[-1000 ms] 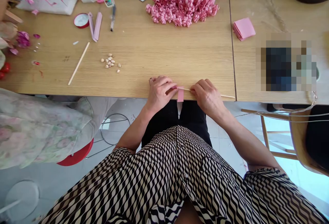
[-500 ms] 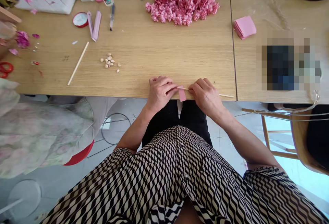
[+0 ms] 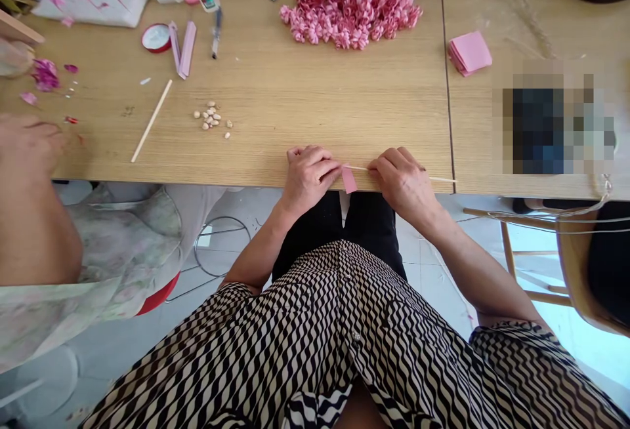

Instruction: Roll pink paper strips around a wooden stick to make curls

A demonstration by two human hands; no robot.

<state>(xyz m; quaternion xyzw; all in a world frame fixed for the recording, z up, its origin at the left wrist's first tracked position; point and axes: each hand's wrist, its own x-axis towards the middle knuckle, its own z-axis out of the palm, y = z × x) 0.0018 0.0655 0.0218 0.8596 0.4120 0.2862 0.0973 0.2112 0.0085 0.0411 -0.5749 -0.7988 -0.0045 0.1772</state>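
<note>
At the table's front edge, my left hand [image 3: 311, 173] is closed, with a small pink paper strip [image 3: 349, 180] at its fingertips that hangs over the edge. My right hand [image 3: 401, 176] pinches a thin pale wooden stick [image 3: 443, 180]. One end of the stick reaches left to the paper and my left fingertips, and the other sticks out to the right past my hand. Whether my left fingers also grip the stick is hidden.
Farther back lie a heap of pink curled paper flowers [image 3: 354, 2] and a stack of pink paper [image 3: 470, 53]. To the left are pale beads or nuts [image 3: 210, 116], another stick [image 3: 151, 121] and a pen [image 3: 216, 32]. A co-worker's arm [image 3: 37, 212] reaches in at far left.
My right hand has slid a little to the right with the stick, whose end now lies farther right. My left hand stays nearly still. A co-worker's arm has come in at the left, covering the red scissors.
</note>
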